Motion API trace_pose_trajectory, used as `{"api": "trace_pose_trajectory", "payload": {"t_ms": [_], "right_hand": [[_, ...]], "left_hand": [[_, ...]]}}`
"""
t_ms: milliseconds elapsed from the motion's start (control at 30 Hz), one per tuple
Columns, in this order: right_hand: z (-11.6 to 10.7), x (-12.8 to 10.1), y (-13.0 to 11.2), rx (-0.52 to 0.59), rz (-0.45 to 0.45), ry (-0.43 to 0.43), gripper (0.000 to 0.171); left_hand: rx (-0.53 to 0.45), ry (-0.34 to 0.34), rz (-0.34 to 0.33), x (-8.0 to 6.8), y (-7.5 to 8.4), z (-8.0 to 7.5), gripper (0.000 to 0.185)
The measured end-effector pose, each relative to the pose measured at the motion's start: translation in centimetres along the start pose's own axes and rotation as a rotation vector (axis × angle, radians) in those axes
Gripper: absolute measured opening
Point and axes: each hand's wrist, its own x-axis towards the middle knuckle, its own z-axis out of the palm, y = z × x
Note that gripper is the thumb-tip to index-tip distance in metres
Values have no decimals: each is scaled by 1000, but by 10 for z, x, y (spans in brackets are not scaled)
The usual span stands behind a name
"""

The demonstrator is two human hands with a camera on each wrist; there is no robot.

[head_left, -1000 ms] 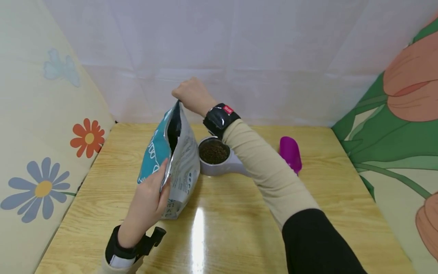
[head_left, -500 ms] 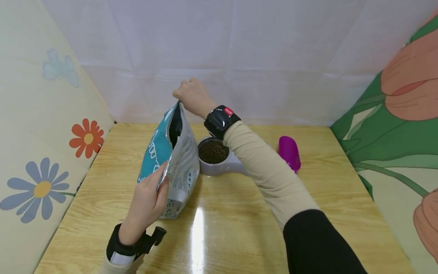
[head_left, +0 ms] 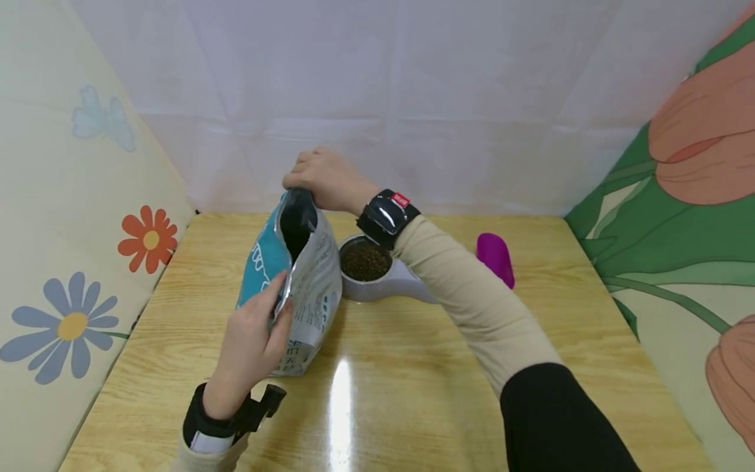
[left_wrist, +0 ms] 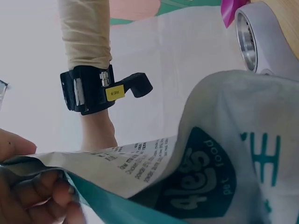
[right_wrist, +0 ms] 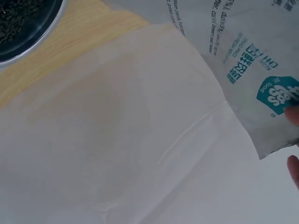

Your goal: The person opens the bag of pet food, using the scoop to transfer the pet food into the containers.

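A teal and silver pet food bag stands upright on the table, its mouth gaping and its inside dark. My left hand pinches the near edge of the mouth between thumb and fingers. At the far corner of the mouth, my right hand grips the top edge. In the left wrist view the bag shows a "4legs pet food" label, with my left fingers on its rim. The right wrist view catches the bag's printed back and only the tips of my right fingers.
Right beside the bag is a grey-white cup with a handle, filled with dark brown pellets. A purple scoop lies farther right, partly behind my right forearm. A white cloth hangs along the table's back edge.
My right hand has come down and slightly left with the far corner of the bag, and the mouth has spread wider. The left hand stays nearly in place.
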Motion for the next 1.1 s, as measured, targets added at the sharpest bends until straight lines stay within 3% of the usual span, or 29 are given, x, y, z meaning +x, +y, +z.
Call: {"api": "trace_pose_trajectory", "payload": {"t_ms": [67,167,233,300,567,867,1100], "right_hand": [[1,1,-1,-10,-5,-3,20],[2,1,-1,-4,7,-5,20],[3,1,-1,8,16,-6,21],[3,1,-2,21,13,1,22],[6,1,-3,22,6,20,17],[6,1,-2,-19,71,5,24],[3,1,-5,-69,94,-16,25]], "left_hand": [[57,61,-1,3,1,1,38],[110,153,-38,8,2,5,55],[94,164,-73,11,2,7,61],[43,137,-97,12,1,9,62],[-178,-83,-162,8,7,12,51],[-270,-72,-171,6,12,13,47],[-254,-78,-187,6,11,12,44]]}}
